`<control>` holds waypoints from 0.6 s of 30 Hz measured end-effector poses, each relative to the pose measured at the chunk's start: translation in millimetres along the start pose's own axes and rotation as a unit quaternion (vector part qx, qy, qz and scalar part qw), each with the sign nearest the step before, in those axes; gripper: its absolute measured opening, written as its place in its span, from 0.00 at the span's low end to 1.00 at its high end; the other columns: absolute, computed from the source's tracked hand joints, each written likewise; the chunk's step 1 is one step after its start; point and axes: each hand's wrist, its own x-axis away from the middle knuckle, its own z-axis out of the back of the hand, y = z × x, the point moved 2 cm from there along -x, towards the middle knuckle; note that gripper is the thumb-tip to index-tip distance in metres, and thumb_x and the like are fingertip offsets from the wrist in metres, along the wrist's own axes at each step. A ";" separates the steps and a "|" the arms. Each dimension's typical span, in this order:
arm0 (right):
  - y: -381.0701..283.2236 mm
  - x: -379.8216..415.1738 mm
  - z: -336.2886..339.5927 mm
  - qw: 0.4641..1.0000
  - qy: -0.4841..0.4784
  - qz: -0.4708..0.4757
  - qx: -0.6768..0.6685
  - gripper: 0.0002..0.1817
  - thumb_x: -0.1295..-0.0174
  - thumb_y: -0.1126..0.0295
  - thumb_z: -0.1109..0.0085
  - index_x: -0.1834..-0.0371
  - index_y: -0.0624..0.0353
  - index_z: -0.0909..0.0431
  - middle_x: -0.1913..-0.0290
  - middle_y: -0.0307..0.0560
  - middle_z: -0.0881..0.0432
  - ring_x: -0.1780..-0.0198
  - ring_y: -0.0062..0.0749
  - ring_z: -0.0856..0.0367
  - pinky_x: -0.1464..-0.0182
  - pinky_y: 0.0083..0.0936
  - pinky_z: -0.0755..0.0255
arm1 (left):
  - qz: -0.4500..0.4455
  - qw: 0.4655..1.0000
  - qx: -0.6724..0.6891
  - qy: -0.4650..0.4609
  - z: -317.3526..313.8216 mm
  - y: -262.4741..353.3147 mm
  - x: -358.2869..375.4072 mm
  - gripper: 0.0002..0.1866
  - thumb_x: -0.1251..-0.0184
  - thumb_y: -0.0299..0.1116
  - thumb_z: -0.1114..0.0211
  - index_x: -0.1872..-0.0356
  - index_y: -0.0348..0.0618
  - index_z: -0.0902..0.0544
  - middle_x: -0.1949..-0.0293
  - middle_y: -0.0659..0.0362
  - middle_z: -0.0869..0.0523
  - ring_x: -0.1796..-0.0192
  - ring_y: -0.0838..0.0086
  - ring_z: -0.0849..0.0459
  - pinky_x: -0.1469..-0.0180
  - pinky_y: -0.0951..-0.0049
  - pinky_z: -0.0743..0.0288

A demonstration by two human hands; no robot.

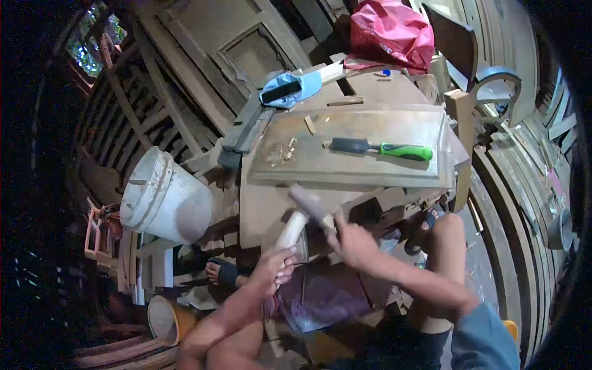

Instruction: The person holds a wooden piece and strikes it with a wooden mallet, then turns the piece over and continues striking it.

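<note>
My left hand [274,271] is closed around the lower end of a pale, rounded piece of wood [291,229], which points up and away from me. My right hand [354,248] grips a tool with a long grey-brown part [309,203], smeared by motion; its exact kind I cannot tell. That tool crosses close over the top end of the wood. Beyond both hands, a chisel [404,152] with a green and black handle lies on a framed wooden panel [364,126]. Wood chips [287,151] are scattered on the panel's left side.
A white bucket [166,197] stands on the left, with a yellow bucket [172,320] lower down. A blue cap [291,89] and a pink bag [391,34] sit at the back. Timber boards [502,222] are stacked along the right. Purple plastic sheeting [327,302] lies below my hands.
</note>
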 end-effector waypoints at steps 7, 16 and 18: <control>12.8 -15.4 0.1 0.999 -0.021 -0.020 -0.020 0.19 0.40 0.57 0.52 0.55 0.62 0.37 0.79 0.59 0.23 0.78 0.58 0.23 0.74 0.48 0.28 | 0.031 0.997 0.069 0.003 20.5 -26.4 -18.3 0.10 0.36 0.38 0.46 0.61 0.43 0.30 0.79 0.67 0.33 0.87 0.86 0.42 0.89 0.84 0.50; 12.2 -18.5 5.6 0.998 -0.015 -0.065 0.007 0.20 0.40 0.54 0.51 0.56 0.59 0.38 0.77 0.64 0.23 0.72 0.60 0.21 0.68 0.51 0.27 | 0.018 0.992 0.034 0.118 15.0 -22.2 -15.0 0.25 0.31 0.55 0.60 0.61 0.41 0.26 0.83 0.66 0.33 0.89 0.83 0.41 0.89 0.80 0.49; 3.0 -4.9 5.5 0.997 -0.053 -0.056 0.006 0.21 0.40 0.53 0.51 0.54 0.59 0.39 0.76 0.64 0.23 0.72 0.60 0.21 0.67 0.52 0.27 | 0.016 0.995 0.031 0.093 14.0 -16.9 -12.0 0.26 0.31 0.55 0.61 0.61 0.41 0.26 0.84 0.66 0.34 0.89 0.82 0.41 0.89 0.80 0.49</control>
